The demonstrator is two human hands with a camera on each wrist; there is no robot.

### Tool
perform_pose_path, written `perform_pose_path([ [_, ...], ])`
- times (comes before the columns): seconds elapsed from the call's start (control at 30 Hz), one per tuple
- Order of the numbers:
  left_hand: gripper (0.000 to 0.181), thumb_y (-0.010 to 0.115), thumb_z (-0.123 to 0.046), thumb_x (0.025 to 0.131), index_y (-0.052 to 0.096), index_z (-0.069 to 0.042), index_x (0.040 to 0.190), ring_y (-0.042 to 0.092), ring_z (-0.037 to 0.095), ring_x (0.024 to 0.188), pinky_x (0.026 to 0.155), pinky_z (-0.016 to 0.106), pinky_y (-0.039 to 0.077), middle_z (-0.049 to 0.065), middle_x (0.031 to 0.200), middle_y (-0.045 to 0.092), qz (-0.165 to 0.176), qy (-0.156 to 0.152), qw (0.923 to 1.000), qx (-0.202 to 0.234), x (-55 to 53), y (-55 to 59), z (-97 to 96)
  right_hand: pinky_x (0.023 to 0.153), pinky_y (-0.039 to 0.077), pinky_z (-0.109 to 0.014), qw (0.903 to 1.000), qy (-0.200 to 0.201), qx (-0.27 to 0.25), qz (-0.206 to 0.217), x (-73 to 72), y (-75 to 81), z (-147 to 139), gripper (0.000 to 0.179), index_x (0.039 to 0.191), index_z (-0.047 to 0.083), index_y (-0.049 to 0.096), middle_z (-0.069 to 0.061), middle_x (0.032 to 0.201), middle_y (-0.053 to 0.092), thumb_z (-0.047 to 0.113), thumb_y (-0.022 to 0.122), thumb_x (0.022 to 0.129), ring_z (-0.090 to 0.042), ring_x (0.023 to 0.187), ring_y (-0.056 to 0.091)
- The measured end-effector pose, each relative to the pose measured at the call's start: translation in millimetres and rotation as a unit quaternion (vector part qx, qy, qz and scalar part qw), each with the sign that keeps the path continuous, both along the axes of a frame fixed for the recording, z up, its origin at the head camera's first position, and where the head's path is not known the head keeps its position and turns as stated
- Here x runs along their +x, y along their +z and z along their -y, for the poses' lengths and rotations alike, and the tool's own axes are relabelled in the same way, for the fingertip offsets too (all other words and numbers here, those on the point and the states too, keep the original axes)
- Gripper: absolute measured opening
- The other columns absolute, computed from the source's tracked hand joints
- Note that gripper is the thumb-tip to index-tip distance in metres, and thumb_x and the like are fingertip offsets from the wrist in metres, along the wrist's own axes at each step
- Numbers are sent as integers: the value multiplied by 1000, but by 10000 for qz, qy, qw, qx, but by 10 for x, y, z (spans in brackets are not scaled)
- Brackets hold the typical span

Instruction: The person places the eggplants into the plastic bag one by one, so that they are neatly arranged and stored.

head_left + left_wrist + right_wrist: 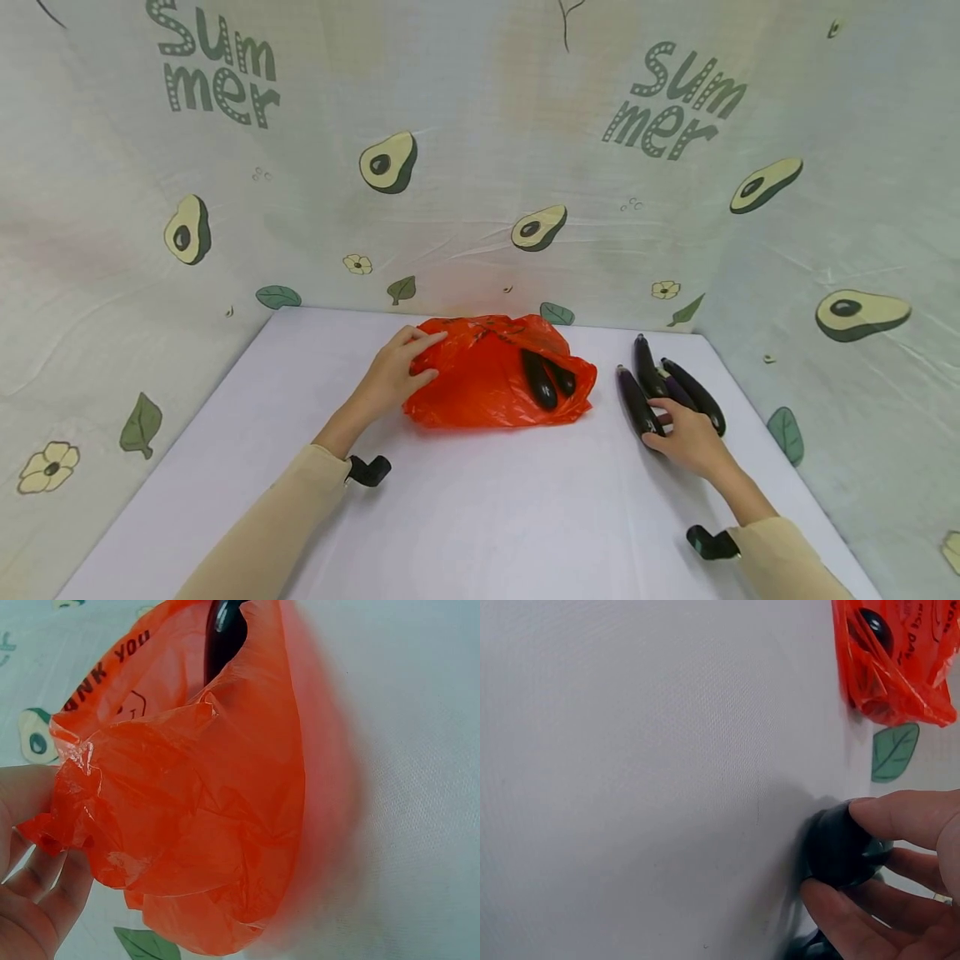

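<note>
A red plastic bag (468, 387) lies on its side on the table, its mouth turned to the right. Two dark eggplants (538, 379) show inside the opening. My left hand (392, 372) pinches the bag's gathered left end between thumb and fingers; printed letters show on the bag (187, 817) in the left wrist view. To the right, my right hand (693, 440) grips the near end of the leftmost eggplant (634, 398), thumb on one side and fingers on the other. The rounded tip of this eggplant (840, 847) fills the grasp in the right wrist view.
Beside the gripped eggplant lie more eggplants (701, 393), close together near the table's right edge. The white table (480, 517) meets a printed cloth backdrop (465, 167) behind and at both sides. A black wrist camera (369, 472) sits under the left sleeve.
</note>
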State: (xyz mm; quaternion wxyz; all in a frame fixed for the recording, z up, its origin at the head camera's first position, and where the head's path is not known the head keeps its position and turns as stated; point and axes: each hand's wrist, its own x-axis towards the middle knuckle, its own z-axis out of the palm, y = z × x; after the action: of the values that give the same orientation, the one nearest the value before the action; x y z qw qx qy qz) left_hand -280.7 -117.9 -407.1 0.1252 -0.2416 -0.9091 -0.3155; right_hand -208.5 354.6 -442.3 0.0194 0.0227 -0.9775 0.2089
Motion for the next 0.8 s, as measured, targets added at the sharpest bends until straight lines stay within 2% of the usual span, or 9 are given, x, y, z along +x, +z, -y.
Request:
perform_pose_path([
  [0.37, 65, 80, -13, 82, 54, -23, 141, 49, 15, 96, 79, 26, 52, -2, 114, 46, 59, 13, 10000, 23, -6, -12, 10, 70, 54, -48, 9999, 44, -81, -109, -6, -22, -2, 61, 132, 0, 54, -28, 108, 66, 22, 79, 80, -31, 85, 69],
  [0.57, 66, 79, -12, 83, 53, -23, 142, 48, 15, 93, 75, 26, 52, -3, 113, 45, 89, -20, 9999, 70, -9, -1, -6, 70, 54, -49, 9998, 31, -63, -164, -2, -28, -21, 62, 133, 1, 53, -26, 109, 66, 23, 78, 81, -31, 84, 69],
  [0.8, 66, 79, -12, 83, 53, -24, 142, 49, 15, 98, 79, 26, 53, -3, 115, 46, 160, 28, 9999, 28, -12, -20, -10, 72, 53, -49, 9998, 15, -33, -179, -7, -6, -31, 61, 133, 2, 54, -24, 110, 66, 24, 78, 82, -29, 86, 67],
])
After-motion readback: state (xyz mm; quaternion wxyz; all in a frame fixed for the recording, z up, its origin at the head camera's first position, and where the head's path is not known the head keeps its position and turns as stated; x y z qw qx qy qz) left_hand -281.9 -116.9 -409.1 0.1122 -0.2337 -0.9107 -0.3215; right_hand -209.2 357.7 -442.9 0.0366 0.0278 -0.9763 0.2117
